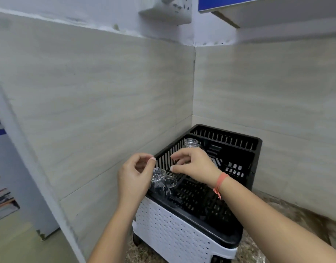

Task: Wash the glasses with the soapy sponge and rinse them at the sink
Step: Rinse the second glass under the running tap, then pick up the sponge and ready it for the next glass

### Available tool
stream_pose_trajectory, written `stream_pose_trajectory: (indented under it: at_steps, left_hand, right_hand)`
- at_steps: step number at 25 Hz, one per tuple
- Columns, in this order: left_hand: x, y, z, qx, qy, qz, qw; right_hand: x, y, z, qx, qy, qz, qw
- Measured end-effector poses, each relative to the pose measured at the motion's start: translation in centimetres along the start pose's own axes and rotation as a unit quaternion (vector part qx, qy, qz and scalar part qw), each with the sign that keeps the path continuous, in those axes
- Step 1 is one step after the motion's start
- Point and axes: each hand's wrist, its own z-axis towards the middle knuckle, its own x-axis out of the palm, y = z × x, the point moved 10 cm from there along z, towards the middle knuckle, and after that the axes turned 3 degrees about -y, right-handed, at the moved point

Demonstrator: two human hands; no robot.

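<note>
Left hand: your left hand (136, 177) hangs over the near left corner of the rack with its fingers curled. You cannot tell whether it pinches anything.
Right hand: your right hand (193, 166) hovers just beside the left, fingers loosely curled, nothing seen in them.
Handled glass (160, 184): in that near left corner, just under your left fingers; contact unclear.
Second glass (190, 142): far left of the rack, behind your right hand.
Dish rack (229, 139): a black tray on a white base, standing on the speckled desk (296, 215) in the tiled corner.
</note>
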Motion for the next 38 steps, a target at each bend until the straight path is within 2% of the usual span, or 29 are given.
stream_pose_trajectory:
  at_steps: [5,11,14,18,25,27,29,32,38]
  left_hand:
    - [6.1,-4.0,-3.1,-0.002,0.059,-0.061,0.996]
    - [19.7,-13.7,-13.9,0.036,0.204,-0.136,0.969]
    - [26.9,-15.8,-21.8,-0.015,0.248,-0.185,0.951]
    - [37.4,-17.2,-35.4,-0.136,0.292,-0.230,0.919]
    - [49.8,-19.0,-52.2,-0.209,0.347,-0.202,0.892]
    - [51.9,-19.1,-55.5,-0.224,0.378,-0.178,0.880]
    - [53.5,-19.0,-58.1,-0.238,0.409,-0.157,0.867]
    - [55.0,-19.1,-60.6,-0.244,0.434,-0.132,0.857]
    - [57.0,-18.6,-61.6,-0.252,0.452,-0.095,0.850]
  right_hand:
    - [-8.7,-2.8,-5.3,0.028,-0.163,0.154,0.974]
    - [-22.1,-8.5,-15.2,0.045,-0.306,0.192,0.931]
    - [-29.6,-13.0,-23.0,0.054,-0.373,0.198,0.905]
    - [-39.7,-20.7,-35.5,0.089,-0.444,0.228,0.862]
    - [-51.5,-33.3,-53.1,0.190,-0.510,0.136,0.828]
    - [-53.3,-38.4,-57.5,0.255,-0.511,0.085,0.817]
    - [-54.4,-43.9,-61.6,0.362,-0.484,0.011,0.797]
    - [-54.8,-50.2,-64.2,0.488,-0.367,-0.112,0.784]
    - [-54.7,-53.7,-63.9,0.520,-0.239,-0.339,0.747]
